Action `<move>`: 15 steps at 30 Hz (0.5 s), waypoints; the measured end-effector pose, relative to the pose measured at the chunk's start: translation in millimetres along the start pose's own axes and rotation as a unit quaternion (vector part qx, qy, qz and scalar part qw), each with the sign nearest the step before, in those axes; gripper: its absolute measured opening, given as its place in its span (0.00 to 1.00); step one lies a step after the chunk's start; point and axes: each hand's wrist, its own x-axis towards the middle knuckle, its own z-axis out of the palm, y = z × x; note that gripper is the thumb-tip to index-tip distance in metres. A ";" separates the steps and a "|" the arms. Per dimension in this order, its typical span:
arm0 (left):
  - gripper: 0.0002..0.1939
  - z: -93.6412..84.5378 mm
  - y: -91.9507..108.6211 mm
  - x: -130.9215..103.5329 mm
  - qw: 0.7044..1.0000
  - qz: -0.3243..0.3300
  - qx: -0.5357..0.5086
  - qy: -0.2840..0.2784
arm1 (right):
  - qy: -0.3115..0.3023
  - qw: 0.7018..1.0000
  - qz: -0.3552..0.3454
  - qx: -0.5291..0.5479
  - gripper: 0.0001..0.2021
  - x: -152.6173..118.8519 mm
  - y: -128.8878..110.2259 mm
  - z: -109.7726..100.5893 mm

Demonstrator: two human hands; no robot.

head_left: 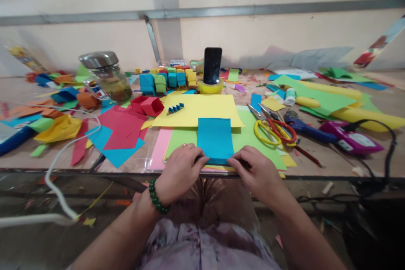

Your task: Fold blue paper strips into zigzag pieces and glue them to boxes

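A rectangular blue sheet of paper point(215, 137) lies at the table's front edge, its near edge turned up in a narrow fold. My left hand point(185, 164) pinches the left end of that fold between thumb and fingers. At the right end, my right hand point(253, 168) pinches it the same way. Under the blue paper are green sheets point(180, 141) and a large yellow sheet point(205, 107). A small zigzag-folded blue strip point(176, 108) rests on the yellow sheet.
Scissors with yellow handles point(267, 133) and orange-handled scissors point(283, 130) lie to the right, near a purple-and-blue tool point(349, 137). A phone point(211, 65) stands behind. Left are a glass jar point(109, 78), folded paper boxes point(147, 84) and a white cable point(58, 158).
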 end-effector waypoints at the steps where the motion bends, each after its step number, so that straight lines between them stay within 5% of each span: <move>1: 0.12 -0.3 0.8 1.2 1.000 -0.007 0.012 -0.005 | 0.000 1.000 0.004 -0.008 0.11 0.4 -1.0 0.3; 15: 0.05 -6.7 3.6 8.7 0.998 -0.044 0.010 -0.050 | -0.014 0.998 0.031 -0.050 0.06 3.7 -3.6 -1.5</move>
